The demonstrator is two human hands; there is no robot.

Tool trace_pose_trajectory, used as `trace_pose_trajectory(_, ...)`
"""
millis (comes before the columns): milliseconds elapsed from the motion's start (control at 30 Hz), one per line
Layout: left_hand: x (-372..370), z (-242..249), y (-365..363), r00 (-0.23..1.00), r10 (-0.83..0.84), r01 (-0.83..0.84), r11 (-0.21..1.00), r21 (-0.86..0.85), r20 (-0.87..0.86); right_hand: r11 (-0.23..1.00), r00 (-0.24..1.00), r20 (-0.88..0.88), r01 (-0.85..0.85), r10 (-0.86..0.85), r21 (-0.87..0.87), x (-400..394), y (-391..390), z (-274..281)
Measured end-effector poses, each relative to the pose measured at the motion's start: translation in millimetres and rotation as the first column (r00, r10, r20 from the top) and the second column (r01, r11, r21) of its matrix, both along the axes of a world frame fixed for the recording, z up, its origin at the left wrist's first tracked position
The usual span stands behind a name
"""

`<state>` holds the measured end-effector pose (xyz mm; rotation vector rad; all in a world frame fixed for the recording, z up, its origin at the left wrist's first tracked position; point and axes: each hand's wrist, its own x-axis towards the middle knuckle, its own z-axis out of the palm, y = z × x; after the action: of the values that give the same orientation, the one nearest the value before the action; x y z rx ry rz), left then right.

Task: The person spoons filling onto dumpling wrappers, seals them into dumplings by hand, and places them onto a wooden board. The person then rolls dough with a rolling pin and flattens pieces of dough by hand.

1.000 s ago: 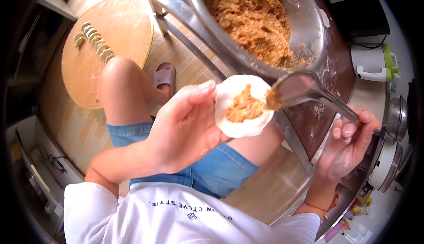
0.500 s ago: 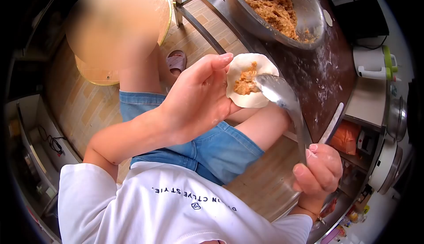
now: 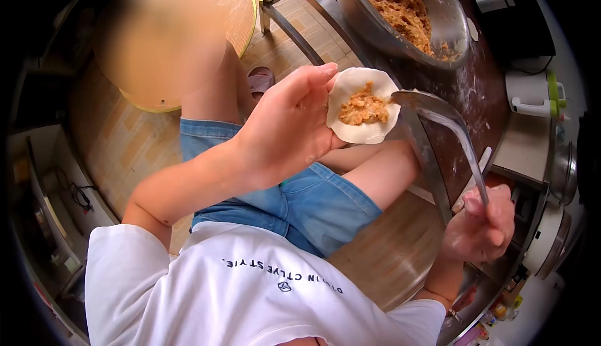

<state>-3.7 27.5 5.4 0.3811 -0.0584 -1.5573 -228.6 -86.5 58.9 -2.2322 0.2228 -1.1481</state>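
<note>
A round white dough wrapper lies on the fingers of my left hand, with the thumb at its upper left edge. Orange-brown filling sits in its middle. My right hand is closed round the handle of a metal spoon. The spoon's bowl is tilted at the wrapper's right edge, beside the filling. Above, a large metal bowl holds more of the filling mixture.
The dark table is dusted with flour. A light-coloured flat tool lies near its right edge. A white and green appliance and pots stand at the right. A round board is at upper left.
The spoon has drawn away from the filling to the right, and my right hand has moved right with it. More filling shows on the wrapper. My left hand has shifted slightly right and up.
</note>
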Motion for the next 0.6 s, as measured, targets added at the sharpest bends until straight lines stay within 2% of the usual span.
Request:
trace_pose_trajectory(67,-2.7,1.6,1.9,1.0,-0.001,0.001,1.0,0.021,0.012,0.946,0.995,-0.051,0.099,-0.087,0.31,14.8,2.1,4.9)
trace_pose_trajectory(100,-3.2,2.2,2.1,1.0,0.0,-0.001,1.0,0.03,0.02,0.918,0.979,-0.169,0.168,-0.113,0.359,19.2,1.1,4.8)
trace_pose_trajectory(133,-2.8,-0.2,2.1,0.999,-0.004,0.004,1.0,0.022,0.033,0.927,0.976,-0.144,0.2,-0.161,0.318,25.4,-1.8,-1.1)
trace_pose_trajectory(200,-1.8,-8.8,2.5,0.998,-0.004,0.004,1.0,0.003,0.06,0.967,0.985,-0.087,0.164,-0.149,0.193,28.0,-9.1,1.4)
trace_pose_trajectory(267,3.4,-11.3,4.8,0.995,-0.022,0.016,0.998,0.066,0.096,0.981,0.987,-0.003,0.156,-0.158,-0.114,33.8,-19.0,4.4)
trace_pose_trajectory(300,3.9,-12.4,5.0,0.995,-0.025,0.018,0.997,0.072,0.096,0.951,0.987,0.039,0.159,-0.155,-0.265,38.1,-25.4,6.3)
trace_pose_trajectory(367,3.8,-14.6,4.4,0.997,-0.028,0.024,0.998,0.062,0.075,0.73,0.987,-0.017,0.105,-0.158,-0.675,69.9,-57.1,7.7)
trace_pose_trajectory(467,4.7,-12.2,4.7,0.998,-0.03,0.028,0.999,0.035,0.062,0.739,0.893,-0.326,0.011,-0.31,-0.673,96.5,-104.8,-18.8)
trace_pose_trajectory(500,5.6,-11.2,6.2,0.998,-0.03,0.028,0.999,0.037,0.063,0.784,0.842,-0.418,0.009,-0.341,-0.62,103.8,-111.0,-25.4)
trace_pose_trajectory(600,5.3,-10.1,11.0,1.0,0.019,-0.019,1.0,0.006,0.02,0.661,0.862,-0.288,0.07,-0.417,-0.747,96.3,-99.0,-25.3)
